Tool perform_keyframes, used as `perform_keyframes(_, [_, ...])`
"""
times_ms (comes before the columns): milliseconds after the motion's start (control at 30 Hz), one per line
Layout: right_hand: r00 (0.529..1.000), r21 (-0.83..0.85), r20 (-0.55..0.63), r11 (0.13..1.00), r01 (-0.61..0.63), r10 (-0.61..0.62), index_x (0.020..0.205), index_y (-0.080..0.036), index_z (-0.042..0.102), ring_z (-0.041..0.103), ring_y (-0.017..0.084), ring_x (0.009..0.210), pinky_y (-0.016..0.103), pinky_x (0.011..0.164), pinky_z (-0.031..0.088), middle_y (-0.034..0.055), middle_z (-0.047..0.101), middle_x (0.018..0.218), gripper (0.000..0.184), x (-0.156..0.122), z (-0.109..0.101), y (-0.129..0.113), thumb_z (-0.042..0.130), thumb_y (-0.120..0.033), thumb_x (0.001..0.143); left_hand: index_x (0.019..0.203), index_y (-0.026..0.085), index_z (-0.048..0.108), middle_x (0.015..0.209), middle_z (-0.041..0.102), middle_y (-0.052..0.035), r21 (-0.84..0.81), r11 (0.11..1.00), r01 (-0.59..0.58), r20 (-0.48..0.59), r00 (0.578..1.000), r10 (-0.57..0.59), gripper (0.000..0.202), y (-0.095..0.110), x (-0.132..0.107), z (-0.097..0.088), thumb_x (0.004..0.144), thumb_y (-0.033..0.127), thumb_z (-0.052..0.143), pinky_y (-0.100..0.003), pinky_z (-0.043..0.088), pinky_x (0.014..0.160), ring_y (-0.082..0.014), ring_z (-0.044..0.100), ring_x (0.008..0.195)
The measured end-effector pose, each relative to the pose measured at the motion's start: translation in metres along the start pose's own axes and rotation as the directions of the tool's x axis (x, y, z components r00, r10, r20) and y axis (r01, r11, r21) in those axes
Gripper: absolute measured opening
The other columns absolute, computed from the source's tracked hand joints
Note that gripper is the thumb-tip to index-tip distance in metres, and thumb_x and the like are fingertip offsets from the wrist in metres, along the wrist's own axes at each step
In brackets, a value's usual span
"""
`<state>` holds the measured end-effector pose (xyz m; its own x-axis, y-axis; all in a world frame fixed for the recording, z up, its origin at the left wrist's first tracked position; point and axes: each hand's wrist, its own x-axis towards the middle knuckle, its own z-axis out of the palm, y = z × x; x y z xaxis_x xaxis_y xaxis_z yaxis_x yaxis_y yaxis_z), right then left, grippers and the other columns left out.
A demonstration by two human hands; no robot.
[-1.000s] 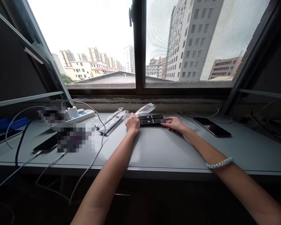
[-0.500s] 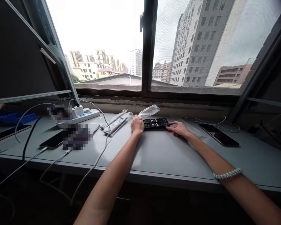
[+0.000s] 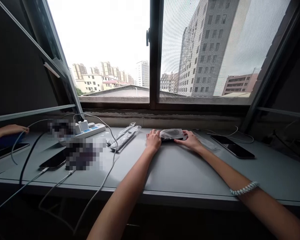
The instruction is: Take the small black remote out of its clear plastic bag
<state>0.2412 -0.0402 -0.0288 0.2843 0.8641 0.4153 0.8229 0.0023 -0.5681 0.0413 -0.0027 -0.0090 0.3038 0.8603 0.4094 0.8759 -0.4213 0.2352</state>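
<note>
Black remote (image 3: 170,140) under clear plastic (image 3: 172,134) on desk (image 3: 177,173), clamped at its 3 o'clock end by right hand (image 3: 192,142), left hand (image 3: 153,140) at 9, grip unclear, bagged items (image 3: 126,138), cable (image 3: 114,160), power strip (image 3: 93,130) and another person's hand (image 3: 18,129) farther toward 9, phone (image 3: 232,146) toward 3.

A chunky, twisty mint-and-white band (image 3: 244,189) is worn well up from the right hand (image 3: 190,141), hair-tie style; both arms (image 3: 125,193) are bared.

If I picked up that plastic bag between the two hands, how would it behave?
The plastic bag looks thin and translucent, so it's probably light and floppy. Its film bulges loosely above the black remote, so it would likely crumple under a push.
</note>
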Motion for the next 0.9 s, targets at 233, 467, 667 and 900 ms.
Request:
perform_keyframes(233, [0.986,0.146,0.164,0.989,-0.007,-0.017,0.120,-0.015,0.054,0.050,0.026,0.115,0.038,0.099,0.038,0.0126,0.057,0.121,0.072,-0.002,0.004,0.001,0.073,-0.050,0.060,0.122,0.025,0.050,0.125,0.053,-0.0062,-0.024,0.999,0.021,0.109,0.994,-0.018,0.039,-0.007,0.000,0.005,0.089,0.019,0.031,-0.039,0.029,0.099,-0.0211,0.043,0.119])
perform_keyframes(467, [0.982,0.366,0.156,0.930,0.041,-0.104,0.108,-0.018,0.063,0.060,0.022,0.101,0.035,0.093,0.046,0.0067,0.066,0.105,0.044,-0.002,-0.001,-0.001,0.073,-0.025,0.065,0.117,0.026,0.054,0.126,0.055,-0.0030,-0.056,0.998,0.028,0.114,0.993,-0.021,0.042,-0.015,0.005,0.000,0.087,0.011,0.029,-0.036,0.031,0.098,-0.0176,0.046,0.118])
perform_keyframes(667, [0.979,0.464,0.196,0.885,-0.035,-0.064,0.103,-0.016,0.066,0.065,0.021,0.088,0.031,0.082,0.052,0.0071,0.069,0.098,0.047,0.001,-0.004,0.003,0.078,-0.029,0.059,0.123,0.024,0.048,0.127,0.054,-0.0043,-0.051,0.997,0.054,0.036,0.998,-0.052,0.043,-0.017,0.003,-0.003,0.087,0.012,0.029,-0.036,0.031,0.097,-0.0193,0.044,0.120])
perform_keyframes(900, [0.987,0.442,0.155,0.897,-0.034,-0.039,0.107,-0.017,0.063,0.065,0.022,0.085,0.032,0.074,0.054,0.0082,0.068,0.096,0.055,0.002,0.001,0.006,0.080,-0.032,0.057,0.124,0.019,0.047,0.125,0.053,-0.0089,-0.014,0.993,0.114,0.023,0.993,-0.114,0.039,-0.011,-0.002,-0.001,0.089,0.023,0.033,-0.038,0.032,0.097,-0.0225,0.044,0.116])
